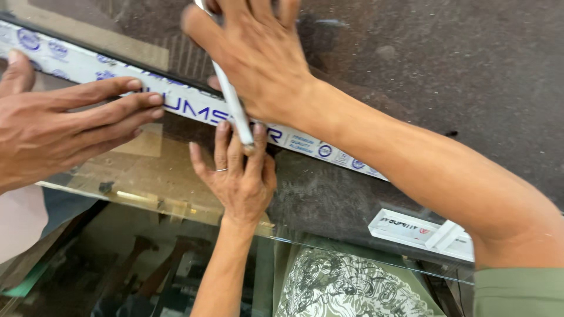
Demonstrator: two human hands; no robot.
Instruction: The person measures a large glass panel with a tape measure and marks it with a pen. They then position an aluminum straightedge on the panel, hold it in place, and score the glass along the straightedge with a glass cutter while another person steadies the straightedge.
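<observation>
Single head-worn view, looking steeply down and forward from close above the work. It faces a glass sheet point(176, 194) lying across a dark tabletop point(470, 70); forearms fill much of the frame. No second view overlaps it.

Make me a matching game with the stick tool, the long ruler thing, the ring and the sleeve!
Things:
1. white tool
2. long ruler strip
3. ring
4. sleeve

Matches:
A. green
B. on a finger of the middle hand
C. gripped in the right hand
D. white with blue print, pressed down by the left hand

Pairs: 1-C, 2-D, 3-B, 4-A
</observation>
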